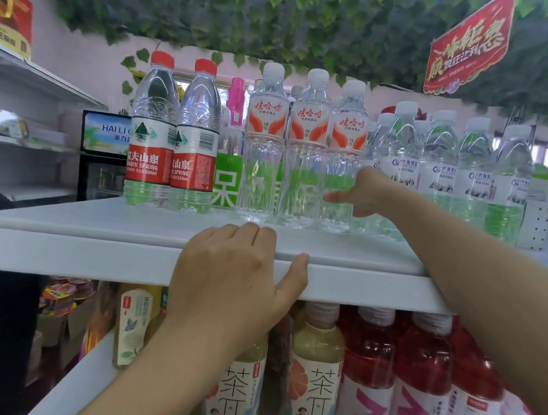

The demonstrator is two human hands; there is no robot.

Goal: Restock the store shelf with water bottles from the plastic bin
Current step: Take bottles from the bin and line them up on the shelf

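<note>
Your left hand (233, 278), at lower centre of the frame, rests on the front edge of the top shelf (71, 248), fingers laid over the top and thumb against the lip, loose and holding nothing. At the left of that shelf stand two red-capped bottles (174, 133), side by side and touching. Next come two orange-labelled bottles (286, 122), and hard against them the white-capped bottle (346, 130) of the same brand that you are setting in. Your right hand (362, 192) grips it low on the body, thumb across the front, fingers hidden behind. Right of your wrist stands a packed row of blue-labelled bottles (457, 167), and your forearm crosses just in front of them. The plastic bin is not in view. The risk, as I judge it, is toppling: these bottles are tall and narrow and stand pressed together, so a sideways shove while you seat this one could knock its neighbours toward the red-capped pair. Drawing your arm back carelessly could brush the blue-labelled row, and anything tipped near the front could roll off the edge.
</note>
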